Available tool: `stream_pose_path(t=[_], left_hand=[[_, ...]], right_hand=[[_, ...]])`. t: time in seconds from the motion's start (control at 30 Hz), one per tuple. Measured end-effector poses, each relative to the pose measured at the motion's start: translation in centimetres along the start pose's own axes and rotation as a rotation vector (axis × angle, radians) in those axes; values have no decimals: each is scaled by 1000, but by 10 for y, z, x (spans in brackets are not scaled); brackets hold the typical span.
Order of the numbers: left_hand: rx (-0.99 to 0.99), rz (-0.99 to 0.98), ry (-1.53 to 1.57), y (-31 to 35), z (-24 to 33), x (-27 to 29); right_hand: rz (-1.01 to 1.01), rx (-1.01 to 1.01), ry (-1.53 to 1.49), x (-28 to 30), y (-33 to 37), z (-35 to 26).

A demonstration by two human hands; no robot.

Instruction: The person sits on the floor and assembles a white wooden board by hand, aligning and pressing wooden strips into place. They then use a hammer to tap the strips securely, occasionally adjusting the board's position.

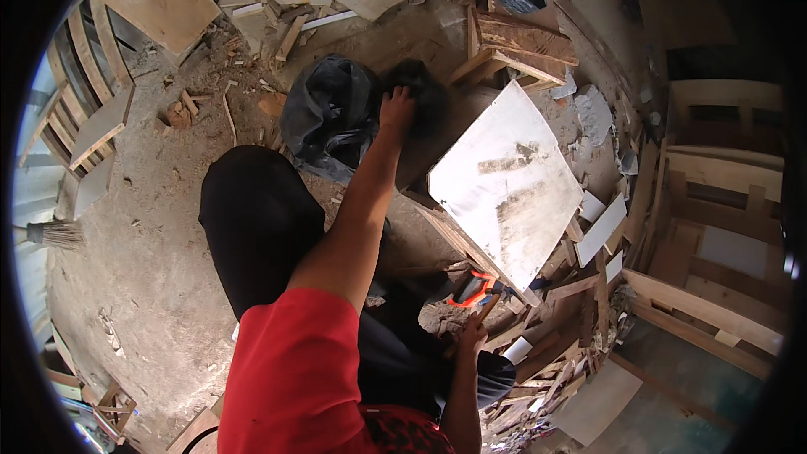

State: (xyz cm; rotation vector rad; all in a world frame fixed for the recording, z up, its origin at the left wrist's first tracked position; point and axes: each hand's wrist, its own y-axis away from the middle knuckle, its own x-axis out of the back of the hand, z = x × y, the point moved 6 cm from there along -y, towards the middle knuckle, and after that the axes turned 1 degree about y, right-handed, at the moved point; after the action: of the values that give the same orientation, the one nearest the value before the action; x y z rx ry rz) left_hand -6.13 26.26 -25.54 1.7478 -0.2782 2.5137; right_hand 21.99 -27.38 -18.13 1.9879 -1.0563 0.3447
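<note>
Leftmost, wooden slat frames line the rim, and a broom lies beside open dusty floor. Further in, the left hand stretches forward, fingers curled onto a dark cloth just beside a crumpled black bag. A white board leans tilted to the right, its lower edge near an orange-handled tool. The right hand pinches a thin wooden stick beside it. Wood offcuts crowd the right side.

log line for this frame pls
left hand: reaching into black bag | right hand: by orange-handled tool | white board: leaning on scrap wood
</note>
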Motion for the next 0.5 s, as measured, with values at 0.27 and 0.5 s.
stream_pose_path(t=[0.27, 0.5], left_hand=[[41, 185, 289, 2, -28, 14], [125, 485, 691, 22, -33, 67]], right_hand=[[7, 33, 163, -10, -6, -7], [-51, -32, -86, -11, -20, 6]])
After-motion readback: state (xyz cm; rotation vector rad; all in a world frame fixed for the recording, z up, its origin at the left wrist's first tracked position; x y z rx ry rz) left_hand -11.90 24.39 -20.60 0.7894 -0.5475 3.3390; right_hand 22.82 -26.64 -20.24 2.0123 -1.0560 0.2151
